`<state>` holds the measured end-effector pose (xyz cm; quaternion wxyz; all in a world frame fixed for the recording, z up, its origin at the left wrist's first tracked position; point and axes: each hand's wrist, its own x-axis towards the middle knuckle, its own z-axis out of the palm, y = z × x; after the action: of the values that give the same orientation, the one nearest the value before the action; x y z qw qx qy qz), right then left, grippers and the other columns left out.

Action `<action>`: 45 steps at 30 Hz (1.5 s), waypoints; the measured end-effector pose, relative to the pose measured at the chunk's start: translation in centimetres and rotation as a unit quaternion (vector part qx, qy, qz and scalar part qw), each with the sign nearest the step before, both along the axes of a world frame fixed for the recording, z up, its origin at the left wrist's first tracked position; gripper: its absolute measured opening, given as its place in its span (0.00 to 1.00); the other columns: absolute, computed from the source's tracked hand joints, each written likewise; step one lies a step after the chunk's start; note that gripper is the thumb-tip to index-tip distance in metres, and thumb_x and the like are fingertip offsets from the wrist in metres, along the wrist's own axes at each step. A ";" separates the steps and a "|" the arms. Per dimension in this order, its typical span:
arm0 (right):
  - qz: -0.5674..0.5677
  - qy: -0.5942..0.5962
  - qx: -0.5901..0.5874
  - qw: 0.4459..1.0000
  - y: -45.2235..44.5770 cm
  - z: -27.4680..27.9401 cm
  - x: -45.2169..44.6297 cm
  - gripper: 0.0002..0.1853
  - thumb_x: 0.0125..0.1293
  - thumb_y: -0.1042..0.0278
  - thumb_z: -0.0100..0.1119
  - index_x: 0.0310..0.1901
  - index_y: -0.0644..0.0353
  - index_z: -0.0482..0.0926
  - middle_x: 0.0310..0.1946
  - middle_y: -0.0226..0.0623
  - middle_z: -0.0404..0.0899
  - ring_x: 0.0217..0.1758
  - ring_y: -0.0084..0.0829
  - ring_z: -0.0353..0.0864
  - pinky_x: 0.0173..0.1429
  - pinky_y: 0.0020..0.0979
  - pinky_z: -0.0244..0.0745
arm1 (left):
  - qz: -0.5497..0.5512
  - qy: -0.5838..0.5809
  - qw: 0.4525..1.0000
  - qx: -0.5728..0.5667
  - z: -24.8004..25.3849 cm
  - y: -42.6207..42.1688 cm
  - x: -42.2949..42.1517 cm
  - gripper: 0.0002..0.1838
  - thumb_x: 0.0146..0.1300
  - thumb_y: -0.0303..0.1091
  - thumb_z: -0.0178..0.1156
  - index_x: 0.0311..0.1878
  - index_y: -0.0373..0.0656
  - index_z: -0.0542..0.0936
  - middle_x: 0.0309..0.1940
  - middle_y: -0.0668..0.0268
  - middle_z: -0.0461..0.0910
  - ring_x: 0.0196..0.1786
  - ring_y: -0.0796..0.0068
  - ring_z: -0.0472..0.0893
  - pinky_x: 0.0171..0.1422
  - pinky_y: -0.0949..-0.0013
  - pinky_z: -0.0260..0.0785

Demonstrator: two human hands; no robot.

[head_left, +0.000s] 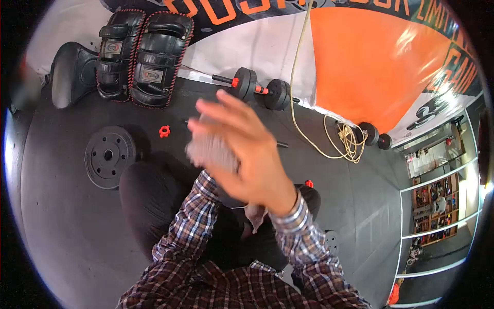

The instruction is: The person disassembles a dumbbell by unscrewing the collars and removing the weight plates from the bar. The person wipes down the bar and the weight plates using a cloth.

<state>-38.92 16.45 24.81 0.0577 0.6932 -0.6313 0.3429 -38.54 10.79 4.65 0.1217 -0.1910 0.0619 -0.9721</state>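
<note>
My right hand (pixel 249 154) is raised in front of me, its fingers stretched out and blurred by motion. Beside its palm is a greyish cloth (pixel 206 152), also smeared. A pale cloth corner (pixel 256 216) hangs below my right wrist. The cloth and right hand hide my left hand; only its plaid sleeve (pixel 198 206) shows clearly. On the floor beyond, a bar (pixel 282 144) is mostly covered by my hands. A red star-shaped collar nut (pixel 164 131) lies left of them, and another red nut (pixel 309 183) is by my right knee.
A black weight plate (pixel 98 159) lies by my left knee. Kick pads (pixel 159 62) lean at the wall. An assembled dumbbell (pixel 278 95) rests near the banner (pixel 370 62). A coiled yellowish cord (pixel 350 141) lies to the right, near another dumbbell (pixel 368 134).
</note>
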 end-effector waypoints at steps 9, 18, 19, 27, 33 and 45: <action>-0.084 -0.137 -0.164 0.973 5.7 -13.5 3.3 0.35 0.68 0.53 0.60 0.73 0.48 0.58 0.72 0.48 0.60 0.75 0.51 0.60 0.76 0.50 0.57 | -0.067 0.088 0.993 0.037 -3.1 -1.3 -1.8 0.23 0.75 0.42 0.48 0.66 0.38 0.69 0.57 0.56 0.75 0.56 0.64 0.76 0.65 0.63 0.69; -0.051 -0.857 -0.050 0.510 6.2 -12.6 2.4 0.27 0.77 0.54 0.47 0.70 0.61 0.62 0.67 0.41 0.69 0.69 0.38 0.70 0.74 0.42 0.64 | 0.005 0.125 0.992 -0.024 0.3 -1.5 -0.7 0.28 0.70 0.38 0.59 0.67 0.35 0.63 0.55 0.50 0.70 0.60 0.58 0.73 0.67 0.57 0.68; -0.054 -0.877 -0.026 0.478 6.6 -12.5 2.2 0.26 0.77 0.54 0.47 0.69 0.61 0.64 0.66 0.42 0.71 0.68 0.39 0.72 0.73 0.42 0.66 | 0.028 0.080 0.995 -0.051 0.0 -1.6 -0.8 0.27 0.71 0.39 0.57 0.66 0.35 0.65 0.54 0.51 0.72 0.58 0.58 0.74 0.66 0.57 0.69; -0.030 -0.886 -0.161 0.434 10.5 -15.6 -0.3 0.27 0.73 0.54 0.55 0.69 0.57 0.67 0.65 0.42 0.72 0.67 0.44 0.72 0.72 0.47 0.67 | 0.430 -0.255 0.675 -0.543 5.7 -0.7 0.9 0.20 0.69 0.27 0.53 0.64 0.38 0.73 0.53 0.60 0.79 0.54 0.62 0.77 0.64 0.66 0.65; -0.113 -0.795 -0.244 0.543 11.2 -14.2 -3.6 0.24 0.73 0.55 0.54 0.64 0.60 0.71 0.62 0.40 0.76 0.64 0.41 0.75 0.69 0.44 0.70 | -0.054 -0.045 0.974 -0.217 6.4 -4.4 3.3 0.45 0.67 0.66 0.53 0.66 0.27 0.68 0.61 0.47 0.76 0.61 0.58 0.78 0.65 0.58 0.70; -0.262 -0.266 -0.154 0.915 12.4 -2.7 -6.6 0.17 0.69 0.65 0.59 0.48 0.73 0.80 0.58 0.49 0.77 0.70 0.39 0.68 0.74 0.42 0.56 | 0.138 -0.261 0.918 -0.263 4.4 -1.0 0.9 0.32 0.53 0.27 0.70 0.62 0.34 0.73 0.53 0.59 0.81 0.56 0.66 0.80 0.63 0.63 0.71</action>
<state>-45.53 28.85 22.11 0.0813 0.3684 -0.7221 0.5799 -37.66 9.82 9.06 0.2120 0.0379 -0.2569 -0.9421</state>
